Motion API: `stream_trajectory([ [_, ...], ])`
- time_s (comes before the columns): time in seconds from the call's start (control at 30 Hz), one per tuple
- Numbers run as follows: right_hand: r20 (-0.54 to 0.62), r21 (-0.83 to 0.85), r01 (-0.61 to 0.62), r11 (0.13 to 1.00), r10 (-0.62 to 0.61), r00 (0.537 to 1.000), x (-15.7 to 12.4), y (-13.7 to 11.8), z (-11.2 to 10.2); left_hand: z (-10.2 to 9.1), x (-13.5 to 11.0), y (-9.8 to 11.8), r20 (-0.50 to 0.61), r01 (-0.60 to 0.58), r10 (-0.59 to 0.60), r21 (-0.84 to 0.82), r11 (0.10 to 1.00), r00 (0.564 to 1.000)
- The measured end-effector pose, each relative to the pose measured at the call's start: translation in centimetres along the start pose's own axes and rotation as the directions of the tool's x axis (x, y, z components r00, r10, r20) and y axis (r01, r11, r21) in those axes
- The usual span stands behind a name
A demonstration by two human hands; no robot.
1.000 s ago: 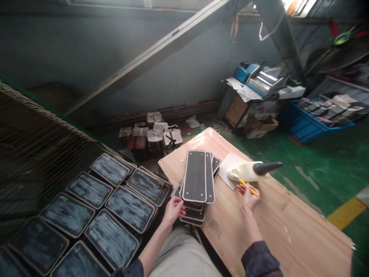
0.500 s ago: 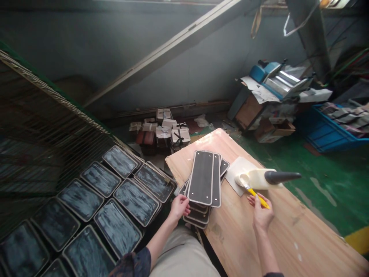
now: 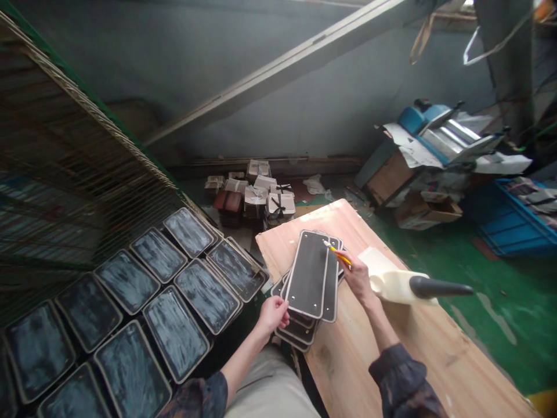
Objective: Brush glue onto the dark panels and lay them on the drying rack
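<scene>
A yellow-handled brush (image 3: 342, 256) is gripped in my right hand (image 3: 357, 276), its pale bristles at the upper right edge of the top black panel (image 3: 308, 273). That panel has a light border and small shiny studs near its corners. Beneath it several similar panels lie in an uneven stack on the wooden table (image 3: 418, 342). My left hand (image 3: 273, 313) pinches the near left corner of the top panel between closed fingers. Beyond my right forearm a cream bottle (image 3: 394, 284) with a dark tapered end lies on its side, partly over a pale sheet (image 3: 376, 259).
Several black panels with whitish streaks (image 3: 174, 334) are spread in rows at my left, beside a wire rack (image 3: 87, 157). Tied stacks (image 3: 256, 197) stand on the floor ahead. A roller machine (image 3: 452, 136) and a blue bin (image 3: 517, 220) are to the right.
My right hand has carried the brush from the bottle's mouth leftward to the top panel. My left hand stays at the panel's corner. The view has shifted slightly.
</scene>
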State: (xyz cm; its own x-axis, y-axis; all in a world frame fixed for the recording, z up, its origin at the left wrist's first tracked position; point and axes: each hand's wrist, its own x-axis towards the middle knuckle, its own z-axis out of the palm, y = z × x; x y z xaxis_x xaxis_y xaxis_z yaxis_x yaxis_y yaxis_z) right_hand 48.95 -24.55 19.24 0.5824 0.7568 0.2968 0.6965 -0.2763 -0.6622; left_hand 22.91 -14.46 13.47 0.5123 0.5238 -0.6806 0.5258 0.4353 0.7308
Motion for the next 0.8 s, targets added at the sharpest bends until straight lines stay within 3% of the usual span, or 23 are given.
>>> stream_trajectory([
  [0.27,0.114,-0.238,0.103,0.966,-0.078,0.990,3.3,1.3,1.5,-0.2,-0.4,0.0,-0.012,0.009,-0.009,-0.033,0.999,1.000],
  [0.4,0.168,-0.247,0.114,0.962,-0.074,0.983,2.5,0.3,1.4,-0.3,-0.6,0.2,-0.009,0.003,-0.003,-0.051,0.999,1.000],
  [0.5,0.250,-0.213,0.111,0.971,-0.056,0.967,0.3,-1.6,0.5,-0.4,-0.6,0.2,0.003,0.010,-0.010,-0.069,0.998,1.000],
  [0.63,0.408,-0.132,0.060,0.989,-0.001,0.913,-3.8,-4.6,-1.0,-0.5,-0.6,0.3,0.017,0.022,-0.020,-0.083,0.996,1.000],
  [0.8,0.614,0.008,-0.044,0.999,0.030,0.789,-6.6,-7.3,-2.4,-0.6,-0.7,0.5,0.034,0.006,-0.002,-0.103,0.995,0.999],
])
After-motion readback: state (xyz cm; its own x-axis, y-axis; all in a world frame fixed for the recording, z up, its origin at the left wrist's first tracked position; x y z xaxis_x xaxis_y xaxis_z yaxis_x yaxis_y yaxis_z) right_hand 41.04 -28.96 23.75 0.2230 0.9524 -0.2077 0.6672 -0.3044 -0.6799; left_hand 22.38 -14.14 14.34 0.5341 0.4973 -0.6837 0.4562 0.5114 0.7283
